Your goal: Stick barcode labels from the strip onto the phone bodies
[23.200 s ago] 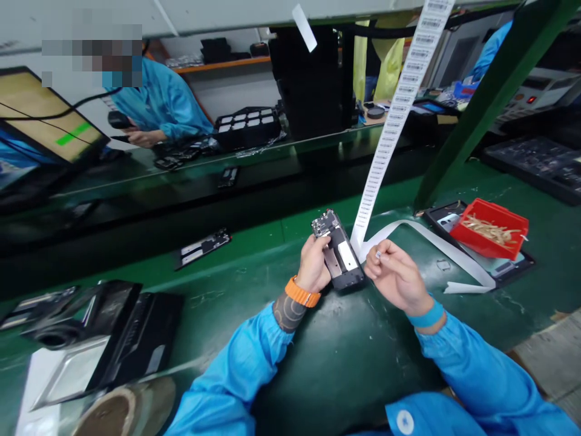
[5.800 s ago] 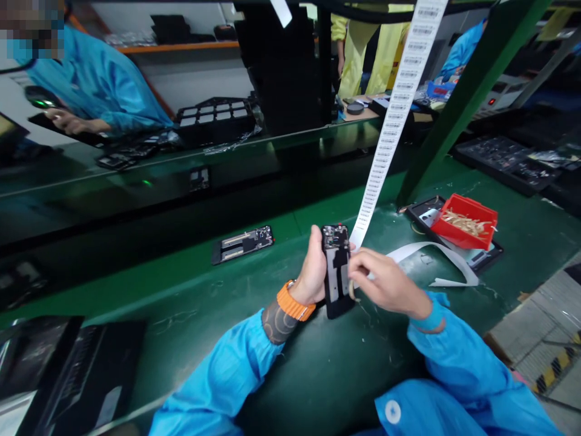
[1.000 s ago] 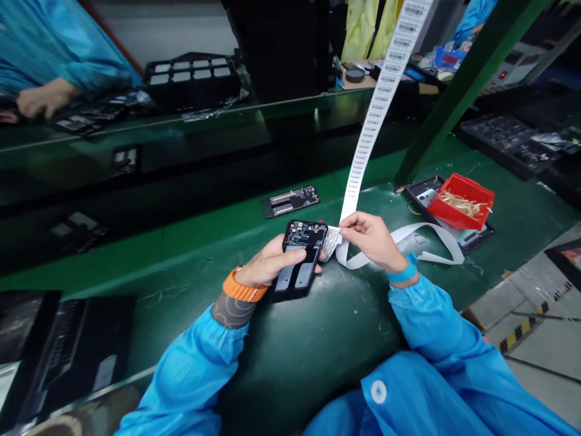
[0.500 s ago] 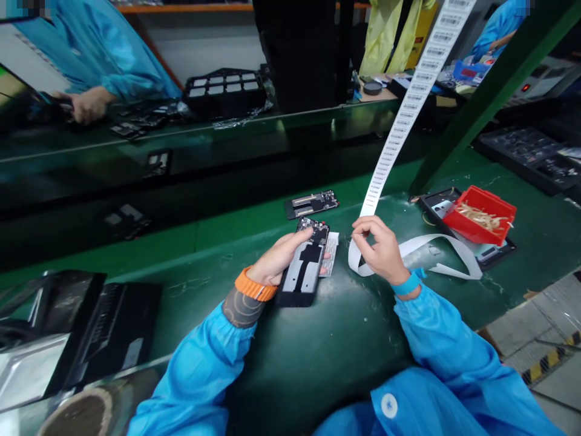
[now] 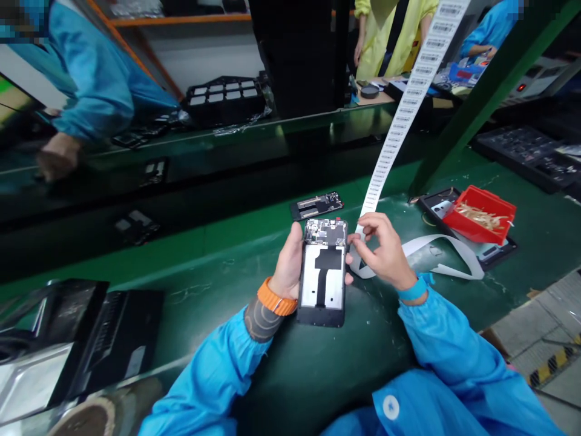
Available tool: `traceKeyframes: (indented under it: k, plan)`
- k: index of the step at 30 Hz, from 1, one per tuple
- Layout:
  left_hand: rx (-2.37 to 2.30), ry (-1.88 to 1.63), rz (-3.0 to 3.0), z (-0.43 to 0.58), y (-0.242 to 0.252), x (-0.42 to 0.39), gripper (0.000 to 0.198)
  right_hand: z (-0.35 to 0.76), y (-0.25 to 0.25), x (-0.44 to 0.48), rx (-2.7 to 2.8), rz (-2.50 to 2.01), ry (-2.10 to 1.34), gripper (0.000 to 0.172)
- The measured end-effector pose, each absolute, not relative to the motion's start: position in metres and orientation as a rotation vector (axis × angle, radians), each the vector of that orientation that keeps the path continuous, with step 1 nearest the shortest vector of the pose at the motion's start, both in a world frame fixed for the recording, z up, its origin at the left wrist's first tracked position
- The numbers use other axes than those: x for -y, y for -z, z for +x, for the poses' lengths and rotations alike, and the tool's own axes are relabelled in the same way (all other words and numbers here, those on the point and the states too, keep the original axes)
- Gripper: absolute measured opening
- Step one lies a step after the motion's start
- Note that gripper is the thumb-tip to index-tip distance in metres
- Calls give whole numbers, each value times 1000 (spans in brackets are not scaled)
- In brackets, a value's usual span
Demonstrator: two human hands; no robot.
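My left hand [image 5: 287, 263] grips an opened phone body [image 5: 323, 275] by its left edge, inner side up, with a circuit board at the top and a silver plate below. My right hand [image 5: 384, 251] is just right of the phone, fingers pinched on the lower end of a long white barcode label strip [image 5: 402, 124] that hangs down from above. The strip's empty backing [image 5: 442, 248] loops away over the green mat to the right.
Another opened phone [image 5: 316, 205] lies on the green belt behind my hands. A red bin [image 5: 482, 215] of small parts rests on a black tray at right. Black equipment [image 5: 91, 339] stands at left. A green post [image 5: 476, 91] rises at right. A person in blue [image 5: 86, 91] works across the line.
My left hand has turned the phone upright and lifted it toward me. My right hand has moved in close to the phone's top right corner, still pinching the label strip.
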State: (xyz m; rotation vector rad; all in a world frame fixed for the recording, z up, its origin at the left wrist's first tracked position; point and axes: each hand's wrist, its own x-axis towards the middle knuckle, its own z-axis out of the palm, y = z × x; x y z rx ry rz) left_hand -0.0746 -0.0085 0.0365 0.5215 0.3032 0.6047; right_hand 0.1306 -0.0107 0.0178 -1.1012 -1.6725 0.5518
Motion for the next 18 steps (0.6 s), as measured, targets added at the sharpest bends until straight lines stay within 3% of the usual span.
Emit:
traceKeyframes:
  k: [2,8,13,18]
  plan:
    - [-300,-678,513,-72,-37,11,100,128,-17,12,1497,-1090,-759,32]
    - [-319,-783,516,-63,-37,19,99,113,-15,18,1186,-1071,-1278,27]
    - [-295,-705,539,-60,-38,22,104,109,-14,21,1150,-1191,-1138,38]
    - [-340,-680,517,-63,-40,17,99,119,-20,23,1236,-1123,-1016,29]
